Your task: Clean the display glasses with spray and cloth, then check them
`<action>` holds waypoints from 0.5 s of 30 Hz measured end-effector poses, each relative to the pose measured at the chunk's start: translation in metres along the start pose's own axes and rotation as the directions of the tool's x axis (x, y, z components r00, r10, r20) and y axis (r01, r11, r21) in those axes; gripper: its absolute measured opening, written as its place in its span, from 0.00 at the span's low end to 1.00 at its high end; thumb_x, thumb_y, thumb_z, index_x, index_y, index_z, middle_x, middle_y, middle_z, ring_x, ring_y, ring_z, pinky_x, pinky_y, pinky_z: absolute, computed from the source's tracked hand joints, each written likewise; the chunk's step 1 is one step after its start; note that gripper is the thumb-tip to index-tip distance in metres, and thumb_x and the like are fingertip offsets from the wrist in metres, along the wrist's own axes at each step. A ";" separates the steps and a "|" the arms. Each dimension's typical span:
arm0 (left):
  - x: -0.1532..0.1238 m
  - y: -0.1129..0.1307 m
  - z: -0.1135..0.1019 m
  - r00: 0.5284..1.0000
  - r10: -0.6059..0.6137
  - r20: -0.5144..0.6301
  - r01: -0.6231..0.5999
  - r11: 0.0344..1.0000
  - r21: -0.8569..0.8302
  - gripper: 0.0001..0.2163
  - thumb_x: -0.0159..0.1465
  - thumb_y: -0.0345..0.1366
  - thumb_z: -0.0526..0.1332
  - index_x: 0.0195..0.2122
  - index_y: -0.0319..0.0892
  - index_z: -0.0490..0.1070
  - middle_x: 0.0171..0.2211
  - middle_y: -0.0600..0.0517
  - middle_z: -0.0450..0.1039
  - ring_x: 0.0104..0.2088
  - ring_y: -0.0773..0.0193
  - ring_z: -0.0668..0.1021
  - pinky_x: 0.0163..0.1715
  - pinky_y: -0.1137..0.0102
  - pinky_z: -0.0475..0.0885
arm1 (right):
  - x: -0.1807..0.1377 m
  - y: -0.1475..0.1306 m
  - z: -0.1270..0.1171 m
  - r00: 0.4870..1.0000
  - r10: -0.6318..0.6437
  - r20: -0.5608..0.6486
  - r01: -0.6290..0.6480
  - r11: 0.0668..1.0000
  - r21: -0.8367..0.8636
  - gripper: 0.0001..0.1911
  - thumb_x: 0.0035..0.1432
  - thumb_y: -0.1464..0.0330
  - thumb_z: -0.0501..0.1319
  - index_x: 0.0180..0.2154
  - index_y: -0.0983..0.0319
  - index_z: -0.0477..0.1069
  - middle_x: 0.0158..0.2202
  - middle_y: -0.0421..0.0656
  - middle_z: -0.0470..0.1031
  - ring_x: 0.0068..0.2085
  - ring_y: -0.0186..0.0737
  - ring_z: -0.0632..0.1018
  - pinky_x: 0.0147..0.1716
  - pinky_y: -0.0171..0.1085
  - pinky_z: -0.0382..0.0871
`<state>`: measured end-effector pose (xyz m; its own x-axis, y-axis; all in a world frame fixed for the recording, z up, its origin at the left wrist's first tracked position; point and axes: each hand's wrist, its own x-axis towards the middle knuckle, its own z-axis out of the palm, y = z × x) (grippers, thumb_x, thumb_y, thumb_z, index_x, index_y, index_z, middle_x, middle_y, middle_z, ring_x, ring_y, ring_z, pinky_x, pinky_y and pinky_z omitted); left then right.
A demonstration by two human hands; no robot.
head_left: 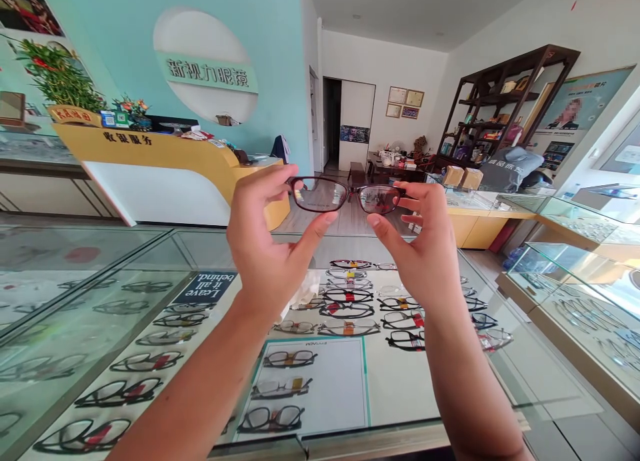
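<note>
A pair of eyeglasses (353, 189) with a dark reddish frame is held up in the air, level with the far edge of the glass display case. My left hand (270, 234) grips it at the left end, the thumb against the lower rim and the fingers at the hinge. At the other end my right hand (420, 228) has its thumb by the lower rim and its fingers around the right hinge. The lenses are clear with faint reflections. The temples are mostly hidden behind the frame and fingers.
Below stands a glass display case (400, 401) with rows of eyeglasses (349, 294). A sign (206, 288) lies inside at the left. Beyond are a yellow-and-white counter (160, 188), a dark wooden shelf (500, 101) and more glass cases (585, 281) at the right.
</note>
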<state>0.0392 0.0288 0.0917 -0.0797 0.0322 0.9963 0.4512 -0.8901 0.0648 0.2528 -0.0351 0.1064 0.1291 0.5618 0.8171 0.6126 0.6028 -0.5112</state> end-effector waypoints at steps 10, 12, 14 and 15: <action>0.001 0.001 -0.001 1.000 0.029 0.007 -0.029 1.000 0.000 0.32 0.67 0.43 0.77 0.70 0.51 0.69 0.63 0.43 0.77 0.64 0.48 0.81 0.58 0.50 0.81 | 0.000 -0.001 0.000 1.000 -0.006 -0.003 0.006 1.000 -0.010 0.23 0.70 0.57 0.71 0.60 0.51 0.66 0.61 0.50 0.81 0.58 0.54 0.84 0.52 0.57 0.82; 0.001 0.001 -0.002 1.000 0.024 0.008 -0.024 1.000 0.003 0.32 0.67 0.44 0.77 0.70 0.51 0.69 0.63 0.43 0.77 0.64 0.48 0.81 0.59 0.49 0.82 | 0.000 -0.001 0.000 1.000 -0.004 -0.003 0.004 1.000 -0.012 0.23 0.70 0.57 0.71 0.60 0.51 0.66 0.60 0.50 0.81 0.57 0.54 0.84 0.52 0.56 0.82; 0.000 0.000 -0.001 1.000 0.020 0.008 -0.020 1.000 0.000 0.33 0.67 0.44 0.78 0.70 0.51 0.69 0.63 0.43 0.77 0.64 0.48 0.81 0.59 0.49 0.82 | 0.000 -0.002 0.000 1.000 -0.001 -0.002 0.001 1.000 -0.017 0.23 0.70 0.56 0.70 0.60 0.51 0.66 0.60 0.50 0.81 0.57 0.54 0.84 0.52 0.56 0.82; 0.000 0.000 -0.001 1.000 0.017 0.007 -0.017 1.000 -0.002 0.33 0.66 0.43 0.78 0.70 0.51 0.69 0.63 0.43 0.77 0.64 0.48 0.81 0.59 0.49 0.82 | 0.000 -0.002 0.000 1.000 0.001 -0.001 -0.001 1.000 -0.019 0.23 0.70 0.56 0.70 0.60 0.51 0.66 0.59 0.50 0.81 0.56 0.54 0.84 0.52 0.56 0.82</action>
<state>0.0381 0.0280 0.0918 -0.0660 0.0202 0.9976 0.4503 -0.8916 0.0478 0.2515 -0.0362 0.1073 0.1307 0.5615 0.8171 0.6270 0.5916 -0.5069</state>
